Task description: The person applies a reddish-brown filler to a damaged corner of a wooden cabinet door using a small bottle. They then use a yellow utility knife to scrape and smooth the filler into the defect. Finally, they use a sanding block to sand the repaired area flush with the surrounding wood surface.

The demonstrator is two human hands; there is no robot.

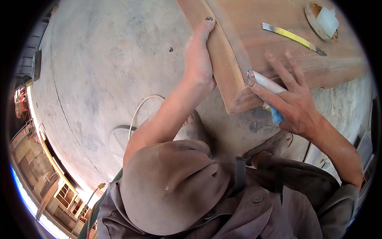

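Note:
My left hand [199,57] is closed round the edge of a brown wooden panel [229,67] with a raised moulded border, its thumb on top and its other fingers hidden beneath. In my right hand [296,99], a folded white sheet [268,82] with a blue part showing below lies under the thumb, against the panel's near corner. Two fingers of that hand stick out over the panel, blurred by motion. A yellow snap-off cutter knife [292,36] lies on the panel. Beyond it sits a shallow oval dish [314,22] with a white translucent piece [328,22] in it.
The grey concrete floor [107,59] has a long crack at left. A pale cable [137,111] curves by my left foot, near a grey slipper [119,139]. My right foot in a dusty shoe [274,145] is under the panel's near side. Wooden frames [65,195] stand at lower left.

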